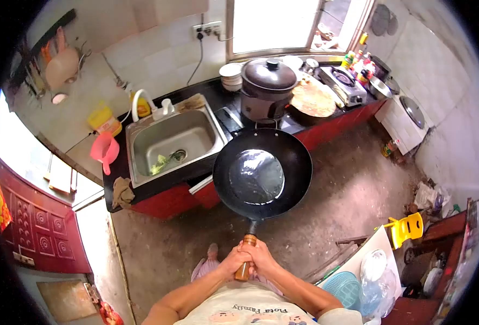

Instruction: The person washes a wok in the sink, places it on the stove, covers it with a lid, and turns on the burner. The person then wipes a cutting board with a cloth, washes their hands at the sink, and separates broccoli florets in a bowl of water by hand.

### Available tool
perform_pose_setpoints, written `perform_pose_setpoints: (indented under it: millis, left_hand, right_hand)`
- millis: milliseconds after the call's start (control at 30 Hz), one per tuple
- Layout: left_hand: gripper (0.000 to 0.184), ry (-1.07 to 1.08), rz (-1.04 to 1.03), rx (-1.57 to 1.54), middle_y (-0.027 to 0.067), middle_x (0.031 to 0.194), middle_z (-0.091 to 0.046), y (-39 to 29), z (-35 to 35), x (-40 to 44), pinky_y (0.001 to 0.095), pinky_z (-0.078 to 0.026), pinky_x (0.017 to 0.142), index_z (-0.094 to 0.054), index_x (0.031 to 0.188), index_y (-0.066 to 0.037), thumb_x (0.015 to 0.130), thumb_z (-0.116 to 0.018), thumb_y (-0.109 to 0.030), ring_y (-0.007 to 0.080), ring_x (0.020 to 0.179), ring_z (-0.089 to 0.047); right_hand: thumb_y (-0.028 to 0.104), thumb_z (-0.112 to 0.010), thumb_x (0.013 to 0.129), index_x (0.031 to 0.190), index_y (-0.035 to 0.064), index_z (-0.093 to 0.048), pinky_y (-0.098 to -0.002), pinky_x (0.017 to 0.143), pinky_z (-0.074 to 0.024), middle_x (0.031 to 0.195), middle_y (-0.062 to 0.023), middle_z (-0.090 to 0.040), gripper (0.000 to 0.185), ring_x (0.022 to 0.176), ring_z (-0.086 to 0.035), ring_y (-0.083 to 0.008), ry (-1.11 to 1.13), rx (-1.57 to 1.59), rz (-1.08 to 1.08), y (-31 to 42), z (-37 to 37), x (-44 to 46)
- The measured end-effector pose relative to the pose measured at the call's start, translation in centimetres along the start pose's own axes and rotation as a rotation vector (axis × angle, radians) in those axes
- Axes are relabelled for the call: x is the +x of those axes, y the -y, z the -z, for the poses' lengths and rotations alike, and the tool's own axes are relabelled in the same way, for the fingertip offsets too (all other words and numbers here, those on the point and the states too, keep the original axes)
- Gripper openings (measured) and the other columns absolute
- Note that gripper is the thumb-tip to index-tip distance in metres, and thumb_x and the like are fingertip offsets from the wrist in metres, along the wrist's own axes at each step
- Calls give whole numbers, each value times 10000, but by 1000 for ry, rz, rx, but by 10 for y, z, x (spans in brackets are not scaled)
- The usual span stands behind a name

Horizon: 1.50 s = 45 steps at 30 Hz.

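Observation:
A black wok (296,176) with clear water in its bowl is held out in front of me, level above the floor. Its wooden handle (243,271) points back toward my body. My left hand (234,260) is wrapped round the handle, and my right hand (261,256) closes on it from the other side, the two hands touching. The far rim of the wok, with a small loop handle, overlaps the counter front in view. Left of it is a steel sink (158,135) with some green vegetable scraps (159,164) near the drain.
On the black counter stand a large lidded cooker (266,95), stacked white bowls (231,76), a round wooden board (312,97) and a gas stove (345,84). A pink scoop (105,150) is left of the sink. At right are a table with a blue basket (341,291) and a yellow chair (406,230).

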<state>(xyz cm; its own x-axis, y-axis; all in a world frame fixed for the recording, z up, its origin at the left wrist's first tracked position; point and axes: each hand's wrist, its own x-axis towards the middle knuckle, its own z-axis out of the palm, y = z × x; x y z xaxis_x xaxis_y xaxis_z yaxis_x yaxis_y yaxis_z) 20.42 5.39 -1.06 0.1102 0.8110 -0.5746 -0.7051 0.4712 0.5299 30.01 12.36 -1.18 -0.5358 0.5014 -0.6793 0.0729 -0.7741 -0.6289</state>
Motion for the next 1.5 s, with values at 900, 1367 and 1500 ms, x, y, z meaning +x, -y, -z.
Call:
perform_pose_setpoints:
  millis: [900,1367,1500]
  left_hand:
    - [167,-45,-76,244,103,599,-556,-108,101,-40,336,-491,419,-523,868,6,708,-559,-29,204,437,-576]
    - [411,171,102,406,117,634,-555,-58,-61,135,347,-500,427,-402,1069,-28,690,-556,7,221,443,-576]
    - [422,188,81,405,112,655,-555,-50,-133,197,329,-501,431,-415,1072,-9,679,-571,-15,215,453,-571]
  right_hand:
    - [115,-599,807,1009,44,-522,-281,663,-487,865,-60,-575,228,731,-569,-133,169,228,81,-31,-123,70]
    - [136,-589,823,966,52,-545,-270,643,-492,824,-59,-579,172,733,-579,-132,-12,359,183,58,88,50]
    - [126,-601,823,949,42,-554,-270,690,-491,833,-46,-576,158,744,-573,-123,-51,395,300,121,152,39]
